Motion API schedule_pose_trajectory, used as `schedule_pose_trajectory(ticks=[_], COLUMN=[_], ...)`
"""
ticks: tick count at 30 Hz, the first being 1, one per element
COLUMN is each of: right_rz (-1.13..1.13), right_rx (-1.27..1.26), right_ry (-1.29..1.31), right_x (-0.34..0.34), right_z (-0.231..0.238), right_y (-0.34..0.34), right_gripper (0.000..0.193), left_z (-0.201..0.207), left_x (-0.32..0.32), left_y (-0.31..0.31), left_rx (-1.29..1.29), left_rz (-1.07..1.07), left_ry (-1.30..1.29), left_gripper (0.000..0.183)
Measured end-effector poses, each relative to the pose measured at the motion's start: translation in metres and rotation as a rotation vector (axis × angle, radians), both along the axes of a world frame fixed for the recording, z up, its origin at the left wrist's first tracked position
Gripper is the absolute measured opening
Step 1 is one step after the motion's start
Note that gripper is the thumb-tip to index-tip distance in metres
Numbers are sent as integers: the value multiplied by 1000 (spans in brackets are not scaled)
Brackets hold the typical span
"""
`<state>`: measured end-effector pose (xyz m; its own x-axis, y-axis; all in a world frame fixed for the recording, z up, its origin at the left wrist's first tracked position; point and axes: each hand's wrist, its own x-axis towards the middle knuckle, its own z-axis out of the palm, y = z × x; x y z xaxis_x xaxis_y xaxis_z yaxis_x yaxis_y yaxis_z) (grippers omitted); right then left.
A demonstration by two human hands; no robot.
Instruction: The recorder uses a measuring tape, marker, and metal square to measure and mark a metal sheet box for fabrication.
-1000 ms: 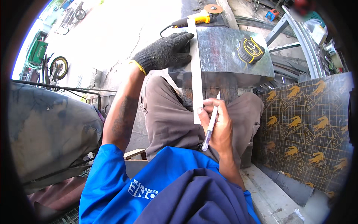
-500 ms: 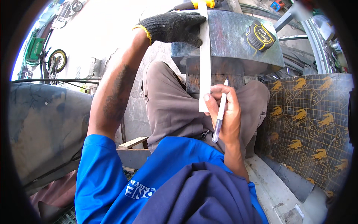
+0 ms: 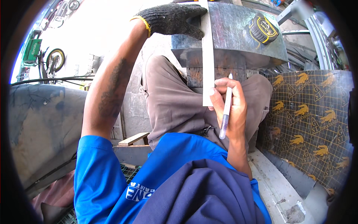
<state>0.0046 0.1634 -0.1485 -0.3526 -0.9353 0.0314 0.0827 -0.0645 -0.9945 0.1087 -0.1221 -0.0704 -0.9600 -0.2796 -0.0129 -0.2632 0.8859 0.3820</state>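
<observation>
A long, pale flat strip (image 3: 208, 63) lies across the grey metal-topped block (image 3: 231, 28) and juts toward me over my lap. My left hand (image 3: 169, 20), in a black knitted glove with a yellow cuff, holds the strip's left edge near its far part; where the fingertips meet it is partly hidden. Beside the strip's near end is my right hand (image 3: 233, 100), bare, with a white pen (image 3: 226, 112) between thumb and fingers, its tip pointing away from me. The thumb and a fingertip also pinch the strip's near corner. A black and yellow tape measure (image 3: 263, 28) sits on the block's right side.
A dark board with a yellow printed grid (image 3: 305, 123) stands at my right. Metal profiles (image 3: 317, 41) lie beyond it. On the left is a grey covered surface (image 3: 48, 127), with a motorbike wheel (image 3: 56, 59) farther off. A small wooden piece (image 3: 133, 138) lies by my left leg.
The view has shifted slightly, so the block and tape measure sit higher in it. Both hands keep their hold on the strip, and the pen stays in my right hand.
</observation>
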Motion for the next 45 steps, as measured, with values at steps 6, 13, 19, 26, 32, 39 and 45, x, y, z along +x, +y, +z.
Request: schedule_pose_trajectory(ticks=[6, 13, 19, 26, 32, 39, 45], right_rz=[11, 39, 21, 30, 45, 46, 39], right_rx=[-17, -33, -52, -41, -46, -33, -43], right_ry=[-45, -120, -73, -86, -121, -84, -86], right_x=[-3, -3, -5, -7, -6, -7, -6], right_z=[-4, -10, -10, -9, -14, -10, -11], right_y=[1, 1, 1, 0, 1, 1, 1], right_gripper=[23, 22, 21, 20, 20, 20, 20], left_z=[-1, 3, -3, -3, -6, 0, 1], left_x=[2, 4, 4, 2, 1, 2, 0], left_y=[1, 6, 3, 1, 1, 3, 6], left_rx=[-146, -156, -65, -212, -250, -194, -204], left_rz=[-62, -36, -25, -56, -119, -46, -48], left_ry=[101, 111, 146, 136, 220, 96, 140], left_gripper=[45, 46, 47, 49, 50, 52, 49])
